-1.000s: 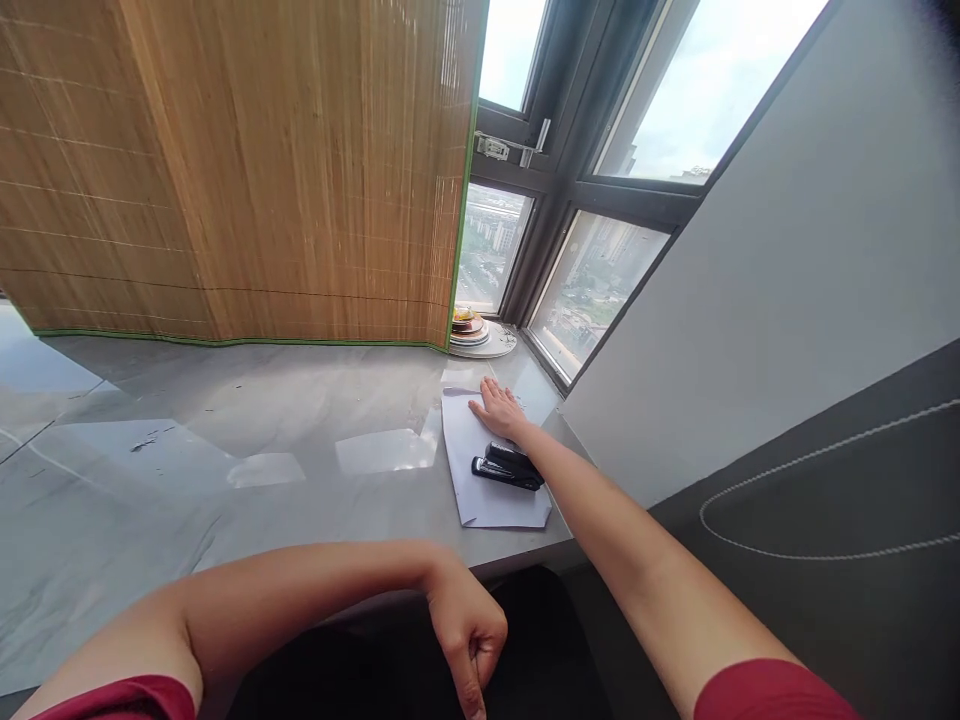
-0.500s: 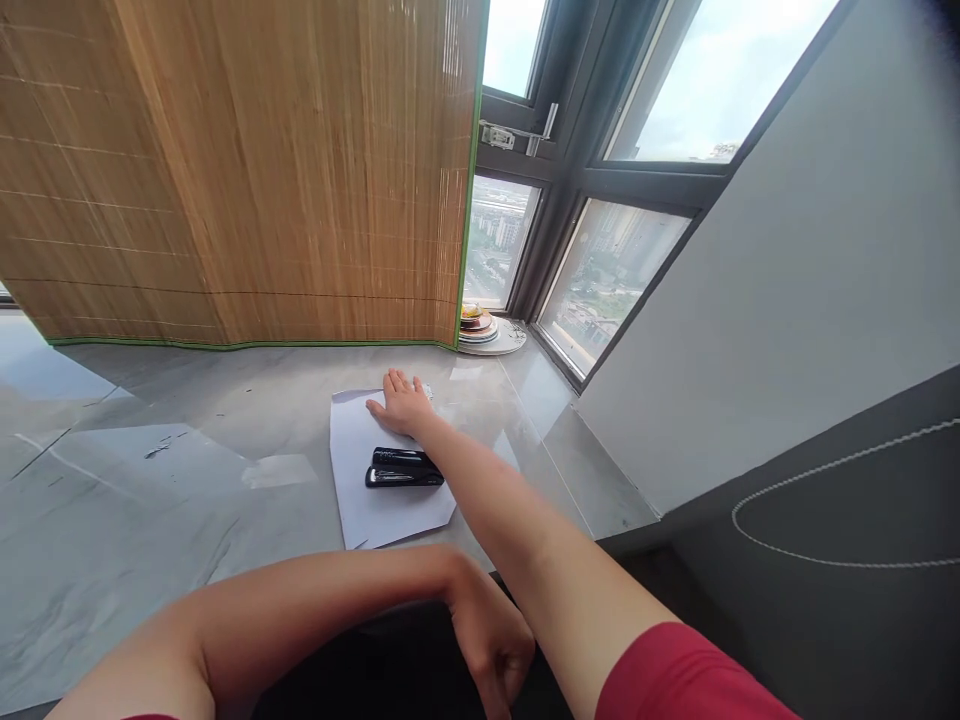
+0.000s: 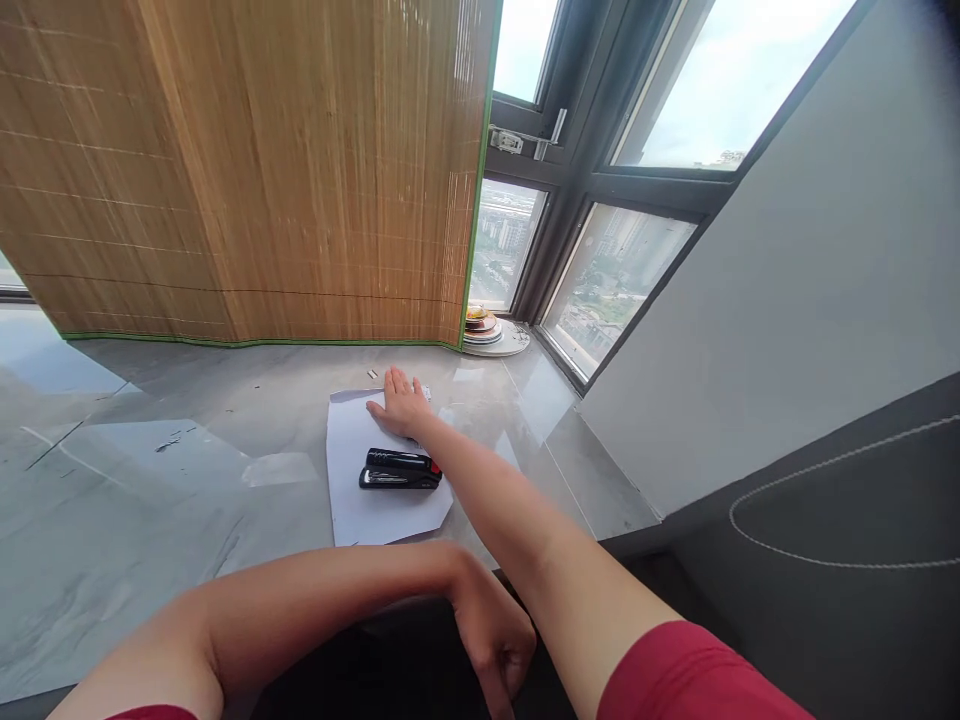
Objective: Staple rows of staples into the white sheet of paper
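My right hand [image 3: 401,400] lies flat, fingers stretched out, on the far end of a white sheet of paper [image 3: 360,505] on the grey stone ledge [image 3: 187,450]. A black stapler [image 3: 400,469] with a red tip rests on the paper just beside my right forearm. My left hand [image 3: 491,640] hangs off the near edge of the ledge, wrist bent, fingers loosely curled downward with nothing visible in them.
A bamboo blind [image 3: 262,170] hangs along the back of the ledge. A stack of small plates [image 3: 491,333] sits in the corner by the dark-framed window [image 3: 592,170]. A grey wall [image 3: 787,270] closes the right side.
My right hand has slid the paper and the stapler on it to the left along the ledge, away from the wall corner. The left hand has barely moved.
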### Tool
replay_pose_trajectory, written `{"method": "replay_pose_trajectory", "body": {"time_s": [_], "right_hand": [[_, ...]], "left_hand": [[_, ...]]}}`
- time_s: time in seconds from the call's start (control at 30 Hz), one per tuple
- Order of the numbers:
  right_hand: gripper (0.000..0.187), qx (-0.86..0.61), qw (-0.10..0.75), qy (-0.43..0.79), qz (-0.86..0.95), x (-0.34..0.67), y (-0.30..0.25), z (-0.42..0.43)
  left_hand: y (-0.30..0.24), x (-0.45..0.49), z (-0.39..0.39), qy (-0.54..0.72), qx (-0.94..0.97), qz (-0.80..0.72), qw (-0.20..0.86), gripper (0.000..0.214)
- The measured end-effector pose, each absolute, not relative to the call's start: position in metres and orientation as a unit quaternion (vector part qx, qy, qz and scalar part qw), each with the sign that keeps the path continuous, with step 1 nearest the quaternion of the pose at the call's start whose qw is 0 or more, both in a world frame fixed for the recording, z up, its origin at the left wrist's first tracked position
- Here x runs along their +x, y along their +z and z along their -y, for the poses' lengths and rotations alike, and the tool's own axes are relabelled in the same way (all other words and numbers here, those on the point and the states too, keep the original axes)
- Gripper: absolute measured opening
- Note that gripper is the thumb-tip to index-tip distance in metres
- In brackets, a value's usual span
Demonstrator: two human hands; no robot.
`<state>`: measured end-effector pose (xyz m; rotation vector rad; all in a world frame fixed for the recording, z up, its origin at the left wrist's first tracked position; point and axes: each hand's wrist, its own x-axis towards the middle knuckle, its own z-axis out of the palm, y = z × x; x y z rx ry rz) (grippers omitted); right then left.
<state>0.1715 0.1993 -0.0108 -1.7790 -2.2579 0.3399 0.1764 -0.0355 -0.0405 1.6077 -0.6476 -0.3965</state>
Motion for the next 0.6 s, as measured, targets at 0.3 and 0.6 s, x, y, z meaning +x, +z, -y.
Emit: {"method": "replay_pose_trajectory", "body": {"time_s": [0.3, 0.6], "right_hand": [[0.084, -0.664, 0.086, 0.099, 0.736, 0.300, -0.009, -0.164], [0.084, -0.690, 0.073, 0.093, 0.714, 0.330, -0.012, -0.149]], "left_hand": [[-0.047, 0.208, 0.029, -0.399, 0.676, 0.366, 0.500, 0.038], [0.001, 0.187, -0.006, -0.321, 0.638, 0.275, 0.643, 0.047]]}}
